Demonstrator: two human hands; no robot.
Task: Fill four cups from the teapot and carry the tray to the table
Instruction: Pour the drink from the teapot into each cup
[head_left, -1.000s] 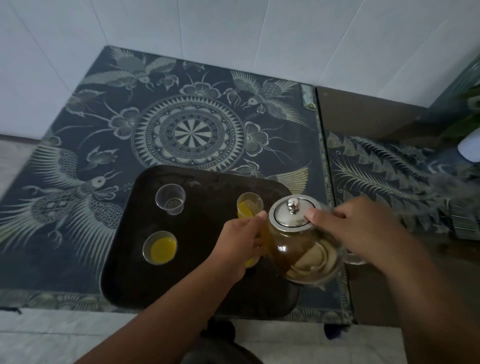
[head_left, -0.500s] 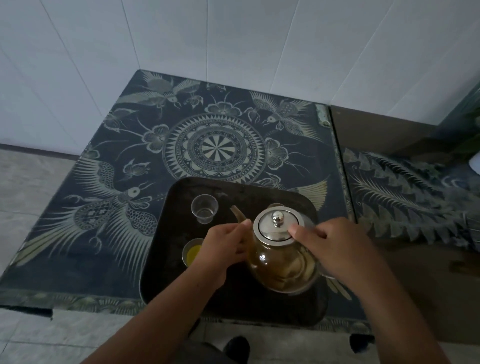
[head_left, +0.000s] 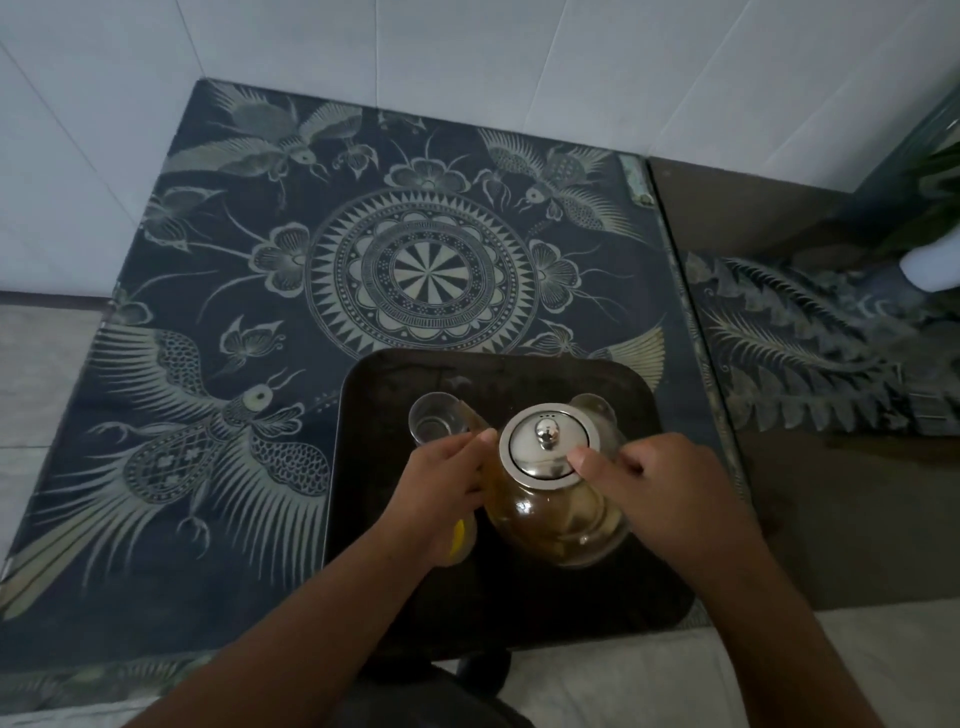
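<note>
Right hand (head_left: 670, 493) is curling round the right side of the teapot (head_left: 561, 519), with its thumb pressing the lid (head_left: 548, 441). Left hand (head_left: 441, 483) is curling round a cup of yellow tea (head_left: 460, 538), which is mostly hidden. Both are over the tray (head_left: 374, 467). The spout is pointing at an empty cup (head_left: 434, 421).

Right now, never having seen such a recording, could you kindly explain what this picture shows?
No machine here: a person wears a head camera looking down at their bare hands. A dark rounded tray sits on a dark table patterned with pale birds. The right hand grips a round glass teapot of brownish tea, one finger on its steel lid. The left hand rests against the teapot's side; whether it grips, I cannot tell. On the tray: an empty clear glass cup, another cup half hidden behind the teapot, and a cup of yellow liquid under the left hand.
</note>
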